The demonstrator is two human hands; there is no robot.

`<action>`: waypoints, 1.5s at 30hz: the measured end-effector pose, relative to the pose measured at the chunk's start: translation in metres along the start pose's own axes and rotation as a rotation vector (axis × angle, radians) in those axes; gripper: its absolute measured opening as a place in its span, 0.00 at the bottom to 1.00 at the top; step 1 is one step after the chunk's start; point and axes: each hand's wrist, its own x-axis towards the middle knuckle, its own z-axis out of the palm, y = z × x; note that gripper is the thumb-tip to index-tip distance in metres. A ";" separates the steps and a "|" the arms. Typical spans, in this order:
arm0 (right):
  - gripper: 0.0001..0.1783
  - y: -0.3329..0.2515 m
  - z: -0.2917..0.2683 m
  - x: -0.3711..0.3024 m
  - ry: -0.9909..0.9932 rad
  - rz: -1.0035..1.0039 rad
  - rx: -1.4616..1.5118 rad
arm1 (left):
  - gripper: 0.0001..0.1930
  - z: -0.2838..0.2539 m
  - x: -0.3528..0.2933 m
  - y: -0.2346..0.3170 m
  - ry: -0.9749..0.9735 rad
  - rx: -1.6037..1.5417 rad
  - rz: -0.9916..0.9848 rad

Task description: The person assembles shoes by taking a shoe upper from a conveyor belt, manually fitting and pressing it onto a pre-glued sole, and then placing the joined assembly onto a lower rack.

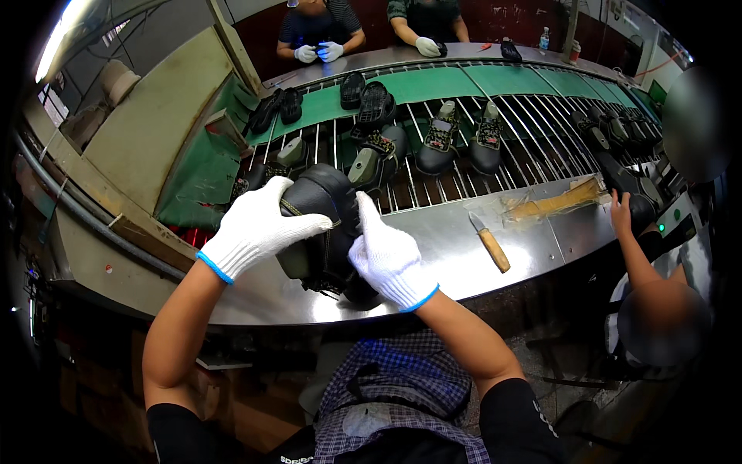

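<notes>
Both of my hands wear white knit gloves with blue cuffs. Between them I hold a black shoe (318, 195), tilted up above the near metal ledge. My left hand (259, 224) grips its left side, with the thumb stretched across the front. My right hand (386, 254) closes on the right side, by the ridged edge of the sole; some of its fingers are hidden behind the shoe. Just beyond, a dark shoe on a greenish last (379, 158) rests on the rollers. A knife with a wooden handle (492, 249) lies on the ledge to the right.
More lasted shoes (438, 143) and loose black soles (376, 103) sit on the roller conveyor (525, 143) and its green belt. Brown tape (556, 203) covers part of the ledge. A green-curtained machine (193, 178) stands left. Two gloved workers sit opposite; another person (638, 263) reaches in at right.
</notes>
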 end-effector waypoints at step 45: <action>0.37 0.024 0.093 -0.015 -0.249 0.040 0.728 | 0.42 0.012 -0.013 -0.091 0.051 -0.348 0.094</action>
